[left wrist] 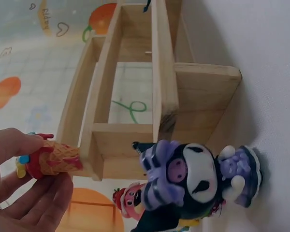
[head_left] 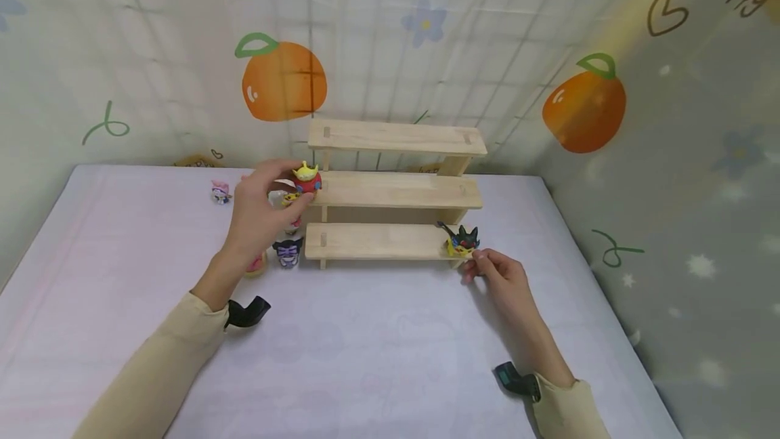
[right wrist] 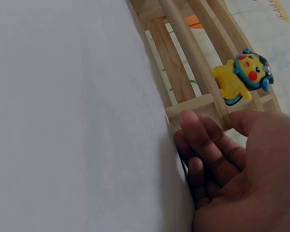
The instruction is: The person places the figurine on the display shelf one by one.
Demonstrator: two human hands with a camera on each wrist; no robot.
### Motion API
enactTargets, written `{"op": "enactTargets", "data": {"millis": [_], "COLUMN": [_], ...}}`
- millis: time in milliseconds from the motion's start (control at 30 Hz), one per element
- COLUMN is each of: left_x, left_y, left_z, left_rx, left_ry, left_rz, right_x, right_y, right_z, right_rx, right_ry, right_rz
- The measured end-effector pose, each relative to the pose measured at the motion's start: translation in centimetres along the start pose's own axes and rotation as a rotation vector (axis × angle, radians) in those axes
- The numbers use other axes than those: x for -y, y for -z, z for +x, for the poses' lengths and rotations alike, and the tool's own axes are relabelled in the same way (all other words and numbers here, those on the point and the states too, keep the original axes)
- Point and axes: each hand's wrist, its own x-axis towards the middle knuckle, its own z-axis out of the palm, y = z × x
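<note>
My left hand (head_left: 258,208) pinches a small toy figure (head_left: 307,180) with a yellow top, a red middle and a waffle-cone base (left wrist: 63,158). It is held at the left end of the middle tier of a three-tier wooden shelf (head_left: 396,190). The cone's bottom is close to the board's end; whether they touch I cannot tell. On the lowest tier's right end stands a yellow figure (right wrist: 234,79) with red cheeks and a dark eared hood. Just below that figure, my right hand (head_left: 502,283) grips the tier's front right corner between thumb and fingers.
A black-and-purple figure (head_left: 288,253) stands left of the shelf, with several other figures behind it, partly hidden by my left hand. Farther left is a small pink-and-white figure (head_left: 221,192). A printed curtain (head_left: 378,39) hangs behind the white table (head_left: 365,358).
</note>
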Motion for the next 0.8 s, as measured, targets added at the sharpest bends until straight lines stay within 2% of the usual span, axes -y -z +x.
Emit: {"op": "enactTargets", "data": {"millis": [133, 400, 600, 800], "left_x": [-0.2, -0.2, -0.1, -0.4], "left_y": [-0.4, -1.6, -2.6, -3.8], "left_z": [0.2, 0.4, 0.3, 0.2], "left_rx": [0.024, 0.059, 0.029, 0.013], "left_ry": [-0.006, 0.035, 0.033, 0.078], "left_rz": [0.025, 0.065, 0.091, 0.168], "right_x": [0.1, 0.2, 0.3, 0.3], "right_y": [-0.1, 0.0, 0.0, -0.1], "right_z": [0.0, -0.1, 0.0, 0.0], "right_rx": [0.002, 0.008, 0.014, 0.01], "right_ry": [-0.013, -0.034, -0.03, -0.04], "right_rz": [0.004, -0.001, -0.008, -0.021]}}
